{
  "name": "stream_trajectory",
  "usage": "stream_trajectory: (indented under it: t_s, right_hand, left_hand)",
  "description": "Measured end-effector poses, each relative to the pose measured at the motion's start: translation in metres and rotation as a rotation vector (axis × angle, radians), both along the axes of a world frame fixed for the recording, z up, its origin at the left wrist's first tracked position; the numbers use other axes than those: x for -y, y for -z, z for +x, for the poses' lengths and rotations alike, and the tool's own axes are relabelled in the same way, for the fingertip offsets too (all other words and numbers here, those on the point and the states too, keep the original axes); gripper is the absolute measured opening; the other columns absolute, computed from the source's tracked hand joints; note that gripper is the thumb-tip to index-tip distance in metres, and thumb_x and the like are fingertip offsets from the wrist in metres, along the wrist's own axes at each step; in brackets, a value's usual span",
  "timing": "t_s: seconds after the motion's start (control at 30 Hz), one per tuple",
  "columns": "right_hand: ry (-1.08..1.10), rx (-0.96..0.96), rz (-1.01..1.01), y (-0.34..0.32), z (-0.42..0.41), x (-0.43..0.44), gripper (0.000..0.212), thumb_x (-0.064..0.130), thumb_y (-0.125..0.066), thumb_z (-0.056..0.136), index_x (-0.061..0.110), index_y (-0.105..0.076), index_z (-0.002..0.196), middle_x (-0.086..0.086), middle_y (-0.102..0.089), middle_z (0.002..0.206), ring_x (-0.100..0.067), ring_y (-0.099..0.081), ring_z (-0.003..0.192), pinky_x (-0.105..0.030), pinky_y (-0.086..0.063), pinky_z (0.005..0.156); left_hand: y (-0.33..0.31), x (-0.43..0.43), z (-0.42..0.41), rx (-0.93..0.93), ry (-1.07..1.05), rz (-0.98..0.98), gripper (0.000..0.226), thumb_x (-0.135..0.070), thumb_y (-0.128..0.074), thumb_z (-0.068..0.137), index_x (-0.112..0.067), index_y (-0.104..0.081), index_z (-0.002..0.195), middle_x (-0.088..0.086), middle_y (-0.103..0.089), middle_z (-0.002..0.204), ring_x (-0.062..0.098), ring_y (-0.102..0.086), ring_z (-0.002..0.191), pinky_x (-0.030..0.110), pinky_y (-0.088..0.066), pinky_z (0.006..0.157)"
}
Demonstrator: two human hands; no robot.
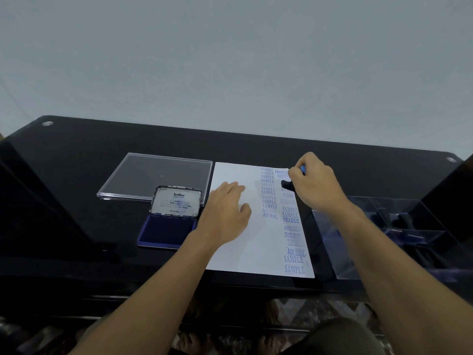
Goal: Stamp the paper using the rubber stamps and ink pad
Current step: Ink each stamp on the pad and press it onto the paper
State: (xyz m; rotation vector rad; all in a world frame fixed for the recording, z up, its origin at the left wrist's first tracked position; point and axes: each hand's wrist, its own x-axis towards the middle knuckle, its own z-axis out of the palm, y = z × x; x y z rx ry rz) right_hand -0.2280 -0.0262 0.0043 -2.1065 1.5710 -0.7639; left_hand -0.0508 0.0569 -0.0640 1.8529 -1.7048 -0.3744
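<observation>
**Two columns stamped, left half of sheet bare**

At left, open ink pad [167, 233] just beside paper [245, 254]. Pins the sheet with left hand [226, 213], fingers straight, slightly spread, flat on the blank part. Right of that, two columns of blue prints: SAMPLE, AIR MAIL, FRAGILE, AMENDED. Probably well under way, with room left. Grips stamp [287, 185] in right hand [316, 185], fingers curled round the blue handle, base at the upper right prints; contact unclear. Beyond, clear tray [330, 239].
</observation>
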Motion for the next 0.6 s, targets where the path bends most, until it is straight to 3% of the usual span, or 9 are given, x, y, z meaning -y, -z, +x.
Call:
stream_trajectory:
  t_s: [0.6]
  right_hand:
    - [-0.013, -0.058, 0.03, -0.0023, -0.0045, -0.0028, 0.015, 0.021, -0.044, 0.101, 0.011, -0.051, 0.093, -0.004, -0.057, 0.078, -0.011, -0.044, 0.061, -0.026, -0.035, 0.052]
  left_hand:
    - [-0.0009, 0.0002, 0.0057, 0.035, -0.011, 0.066, 0.048, -0.023, -0.044, 0.099, -0.015, -0.041, 0.146, -0.001, -0.034, 0.155, 0.015, -0.019, 0.143, 0.035, -0.011, 0.118]
